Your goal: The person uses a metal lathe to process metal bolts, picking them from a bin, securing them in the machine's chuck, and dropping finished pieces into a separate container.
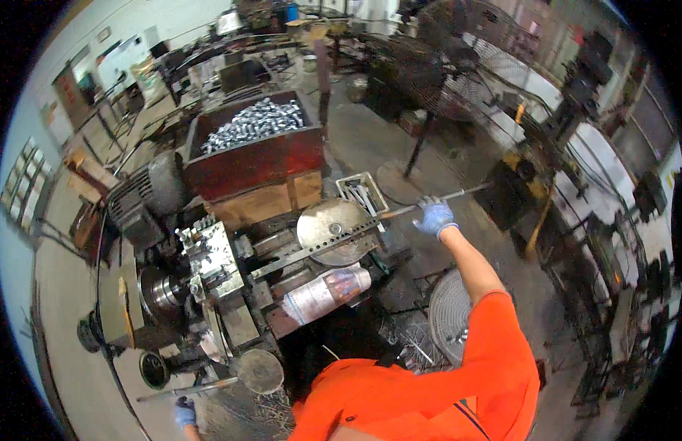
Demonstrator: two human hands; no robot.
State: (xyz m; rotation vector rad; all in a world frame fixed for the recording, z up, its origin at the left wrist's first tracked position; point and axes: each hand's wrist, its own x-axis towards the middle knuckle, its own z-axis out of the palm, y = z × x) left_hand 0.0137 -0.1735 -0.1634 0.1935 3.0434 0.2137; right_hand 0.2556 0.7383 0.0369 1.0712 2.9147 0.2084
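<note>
My right hand (435, 215), in a light blue glove, is closed around a long metal lever rod (466, 192). The rod joins a flat bar with a row of holes (319, 247), which crosses a round metal disc (335, 226) on the lathe. At the lower left, my left hand (185, 413), also gloved, has its fingers bunched together just below another metal rod (197, 388); whether it touches that rod I cannot tell. Between the hands are a shiny tool block (211, 257), the lathe's spindle chuck (164, 290) and a printed wrapped cylinder (326, 295).
Behind the lathe, a red bin (256, 163) holds many small metal parts (254, 126). A small tray (361, 192) with metal pieces lies near my right hand. A large standing fan (458, 59) is at the back right, and metal shavings (271, 415) lie below the machine.
</note>
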